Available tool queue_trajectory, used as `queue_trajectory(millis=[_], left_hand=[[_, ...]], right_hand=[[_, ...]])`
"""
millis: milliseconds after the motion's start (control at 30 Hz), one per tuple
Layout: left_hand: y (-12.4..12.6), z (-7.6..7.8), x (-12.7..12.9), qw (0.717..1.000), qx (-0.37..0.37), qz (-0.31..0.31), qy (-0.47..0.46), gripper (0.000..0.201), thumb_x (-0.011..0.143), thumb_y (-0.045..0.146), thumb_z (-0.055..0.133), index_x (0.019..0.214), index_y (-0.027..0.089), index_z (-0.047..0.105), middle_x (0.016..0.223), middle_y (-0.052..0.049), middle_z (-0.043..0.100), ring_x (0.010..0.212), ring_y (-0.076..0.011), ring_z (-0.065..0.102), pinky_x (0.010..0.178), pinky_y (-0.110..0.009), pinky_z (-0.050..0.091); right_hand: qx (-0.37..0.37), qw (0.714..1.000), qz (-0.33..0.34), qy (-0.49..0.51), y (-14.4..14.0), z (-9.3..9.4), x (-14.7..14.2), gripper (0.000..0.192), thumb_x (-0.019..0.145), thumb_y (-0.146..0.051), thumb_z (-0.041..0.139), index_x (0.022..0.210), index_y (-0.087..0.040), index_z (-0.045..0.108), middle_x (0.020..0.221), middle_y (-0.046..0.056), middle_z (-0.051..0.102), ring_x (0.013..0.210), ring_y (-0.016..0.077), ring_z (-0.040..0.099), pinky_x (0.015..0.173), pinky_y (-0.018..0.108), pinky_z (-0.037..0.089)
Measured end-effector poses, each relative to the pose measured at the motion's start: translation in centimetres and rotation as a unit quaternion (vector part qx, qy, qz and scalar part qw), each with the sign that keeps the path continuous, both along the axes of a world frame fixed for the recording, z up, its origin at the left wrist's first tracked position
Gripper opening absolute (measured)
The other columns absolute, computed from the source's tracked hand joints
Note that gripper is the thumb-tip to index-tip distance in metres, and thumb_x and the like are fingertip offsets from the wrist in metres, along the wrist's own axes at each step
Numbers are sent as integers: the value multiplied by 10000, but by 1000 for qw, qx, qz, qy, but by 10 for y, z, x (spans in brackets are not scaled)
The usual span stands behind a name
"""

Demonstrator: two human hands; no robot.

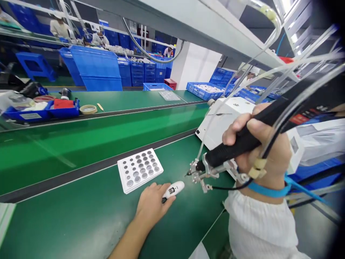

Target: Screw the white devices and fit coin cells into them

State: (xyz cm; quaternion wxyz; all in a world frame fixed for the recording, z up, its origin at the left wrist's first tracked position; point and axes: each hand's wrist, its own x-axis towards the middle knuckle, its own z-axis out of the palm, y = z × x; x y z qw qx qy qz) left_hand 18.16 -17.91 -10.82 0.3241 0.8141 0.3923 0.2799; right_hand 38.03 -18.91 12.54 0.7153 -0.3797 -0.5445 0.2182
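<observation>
Lying flat on the green bench (81, 223), the small white device (174, 188) sits just right of the left hand (153, 205), whose fingertips pin its near end. Long axis runs from lower left to upper right; the rounded free end points up and right toward the tool tip. A dark square marking shows on its upper face.

Left hand: palm down, fingers pressed on the device, not wrapped round it. Right hand (258, 144): fist clamped on the black handle of a soldering tool (231, 151), held nearly level, metal tip aimed left and slightly down. Tip is near the device's free end but apart from it. Clear tubing and a black cable trail off the handle. Blue wrist strap (269, 190) sits above the white sleeve cover.

White tray of coin cells (140, 169) lies just behind the left hand, partly filled, some pockets bare. White machine housing (231, 118) stands behind the tool. Blue crates (94, 68) and other workers show far back.

Risks, as judged: the device is held at one end only, so a push from the tip could pivot or skid it on the smooth mat. Fingertips lie close to the tip's line; a slip could bring it against them. Trailing tubing could tug the tool off aim.
</observation>
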Motion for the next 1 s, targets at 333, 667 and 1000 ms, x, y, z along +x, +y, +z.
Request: queue_trajectory(millis=[333,667,1000], left_hand=[[-1,5,1,995,-54,28,-79,320,701,463,732,980,307,745,578,-59,594,604,-231,498,578,-307,330],[-3,0,3,995,53,24,-84,288,752,448,704,1004,310,721,576,-41,586,574,-212,528,544,-306,352],[-3,0,2,999,-8,10,-32,313,757,456,698,1030,307,724,599,-52,588,616,-230,517,600,-316,371]], right_hand=[[-34,999,-9,4,-14,-32,-33,139,831,-241,666,906,-240,548,633,-20,559,449,127,519,405,285,394],[-35,999,-19,0,-10,-41,-33,134,825,-214,651,898,-230,541,640,-7,546,480,130,514,401,267,395],[-29,999,6,24,-4,-48,-37,110,819,-141,635,887,-199,572,632,-18,554,495,121,512,389,259,381]])
